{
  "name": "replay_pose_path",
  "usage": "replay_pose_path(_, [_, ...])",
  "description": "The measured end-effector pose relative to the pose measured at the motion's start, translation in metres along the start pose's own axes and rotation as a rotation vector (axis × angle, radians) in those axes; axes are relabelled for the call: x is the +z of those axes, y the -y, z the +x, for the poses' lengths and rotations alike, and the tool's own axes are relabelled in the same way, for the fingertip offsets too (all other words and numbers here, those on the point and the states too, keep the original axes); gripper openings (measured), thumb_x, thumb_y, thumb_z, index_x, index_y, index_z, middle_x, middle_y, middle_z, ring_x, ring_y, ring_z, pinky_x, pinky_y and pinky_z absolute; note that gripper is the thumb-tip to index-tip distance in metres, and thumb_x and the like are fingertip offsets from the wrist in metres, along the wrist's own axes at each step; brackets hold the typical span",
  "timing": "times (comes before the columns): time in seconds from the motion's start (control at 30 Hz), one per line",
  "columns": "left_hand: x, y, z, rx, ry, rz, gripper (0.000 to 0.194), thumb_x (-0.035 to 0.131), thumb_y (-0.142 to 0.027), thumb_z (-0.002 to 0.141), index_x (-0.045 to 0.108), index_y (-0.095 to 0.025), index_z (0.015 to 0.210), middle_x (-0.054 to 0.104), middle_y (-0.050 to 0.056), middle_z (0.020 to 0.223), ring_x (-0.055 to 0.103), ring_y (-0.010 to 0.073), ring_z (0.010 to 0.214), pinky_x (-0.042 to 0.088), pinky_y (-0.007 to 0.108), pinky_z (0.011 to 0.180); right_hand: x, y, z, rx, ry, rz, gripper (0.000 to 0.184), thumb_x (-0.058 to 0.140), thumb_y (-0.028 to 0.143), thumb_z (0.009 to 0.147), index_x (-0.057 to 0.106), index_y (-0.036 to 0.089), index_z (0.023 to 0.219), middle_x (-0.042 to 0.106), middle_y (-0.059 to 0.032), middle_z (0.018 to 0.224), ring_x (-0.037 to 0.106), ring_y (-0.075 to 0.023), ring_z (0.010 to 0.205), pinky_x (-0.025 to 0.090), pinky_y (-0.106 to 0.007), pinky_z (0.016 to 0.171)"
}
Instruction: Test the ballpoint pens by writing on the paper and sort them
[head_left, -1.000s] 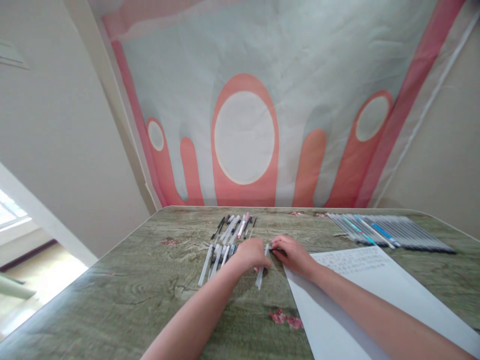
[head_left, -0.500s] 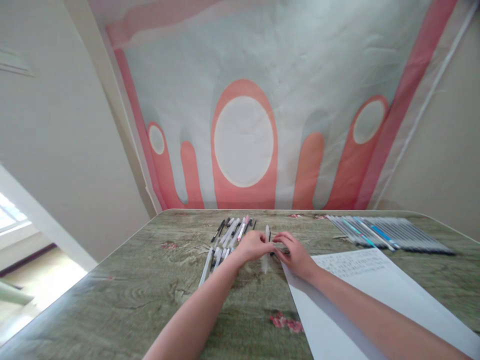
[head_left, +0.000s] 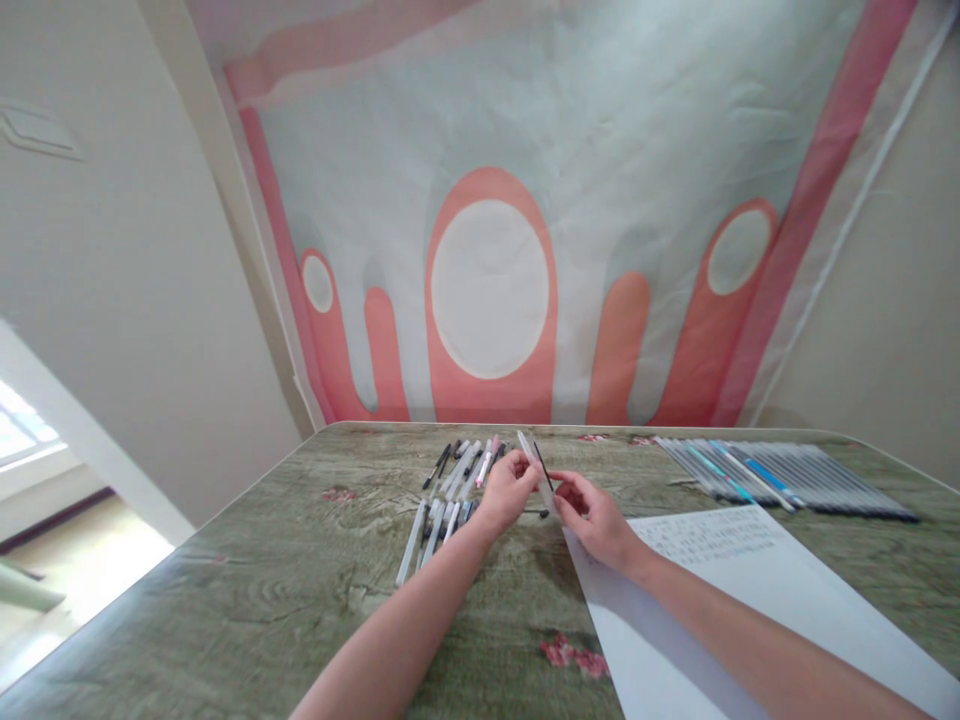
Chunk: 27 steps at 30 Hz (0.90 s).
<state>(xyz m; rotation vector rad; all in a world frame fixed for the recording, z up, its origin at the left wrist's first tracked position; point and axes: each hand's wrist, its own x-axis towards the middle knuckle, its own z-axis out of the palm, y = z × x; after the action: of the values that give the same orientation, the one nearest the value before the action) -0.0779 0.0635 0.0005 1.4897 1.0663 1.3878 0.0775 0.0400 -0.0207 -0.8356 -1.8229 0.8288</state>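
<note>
In front of me, my left hand [head_left: 512,490] is closed, its fingertips pinching a clear pen barrel [head_left: 523,440] that stands tilted above the table. My right hand [head_left: 592,515] is closed at the lower end of a thin black refill [head_left: 542,462], which slants alongside the barrel. The fingers partly hide where the two parts cross. Below the hands, a small dark piece [head_left: 544,513], perhaps a cap, lies on the table. Beside my left wrist are loose clear pens [head_left: 410,540], with more pens [head_left: 459,468] lying behind them.
A wood-patterned tabletop [head_left: 300,580] carries everything. Under my right forearm lies a white sheet [head_left: 675,610] with rows of writing. Farther right, many grey-clear pens [head_left: 825,480] are lined up, including blue ones [head_left: 761,468]. A papered wall [head_left: 667,120] rises behind the table.
The clear barrel has been raised and tipped leftward at its top, and the black refill now shows next to it. Both hands stay close together.
</note>
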Motion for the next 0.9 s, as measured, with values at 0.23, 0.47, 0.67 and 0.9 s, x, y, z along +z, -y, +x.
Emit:
replay_pose_path(0.23, [-0.02, 0.012, 0.017, 0.003, -0.556, -0.294, 0.018, 0.048, -0.028, 0.081, 0.051, -0.016, 0.093, 0.058, 0.001, 0.076, 0.056, 0.0095, 0.069, 0.042, 0.022, 0.068, -0.009, -0.002, 0.001, -0.208, -0.206, -0.248, 0.027, 0.039, 0.028, 0.087, 0.059, 0.018, 0.101, 0.055, -0.0054, 0.081, 0.052, -0.0151, 0.07, 0.044, -0.028, 0.065])
replay_pose_path(0.47, [-0.024, 0.009, 0.02, -0.051, -0.707, -0.511, 0.012, 0.044, -0.018, 0.082, 0.047, -0.017, 0.094, 0.055, -0.002, 0.068, 0.058, 0.0096, 0.066, 0.044, 0.024, 0.071, -0.007, -0.004, 0.001, -0.229, -0.17, -0.275, 0.027, 0.038, 0.024, 0.088, 0.058, 0.019, 0.106, 0.053, -0.0058, 0.086, 0.052, -0.016, 0.077, 0.044, -0.03, 0.073])
replay_pose_path(0.67, [-0.023, 0.013, 0.019, -0.033, -0.652, -0.462, 0.009, 0.044, -0.021, 0.082, 0.048, -0.017, 0.09, 0.054, -0.003, 0.067, 0.057, 0.0086, 0.066, 0.042, 0.022, 0.071, -0.007, -0.004, 0.0, -0.22, -0.157, -0.278, 0.027, 0.038, 0.024, 0.088, 0.057, 0.019, 0.106, 0.054, -0.0059, 0.086, 0.053, -0.0162, 0.077, 0.044, -0.03, 0.073])
replay_pose_path(0.9, [-0.023, 0.015, 0.019, -0.08, -0.601, -0.442, 0.016, 0.05, -0.03, 0.079, 0.049, -0.016, 0.086, 0.05, -0.006, 0.063, 0.046, 0.0039, 0.052, 0.038, 0.016, 0.059, -0.008, -0.001, 0.0, -0.22, -0.152, -0.261, 0.027, 0.037, 0.027, 0.088, 0.058, 0.019, 0.102, 0.056, -0.007, 0.086, 0.054, -0.0169, 0.076, 0.046, -0.03, 0.071])
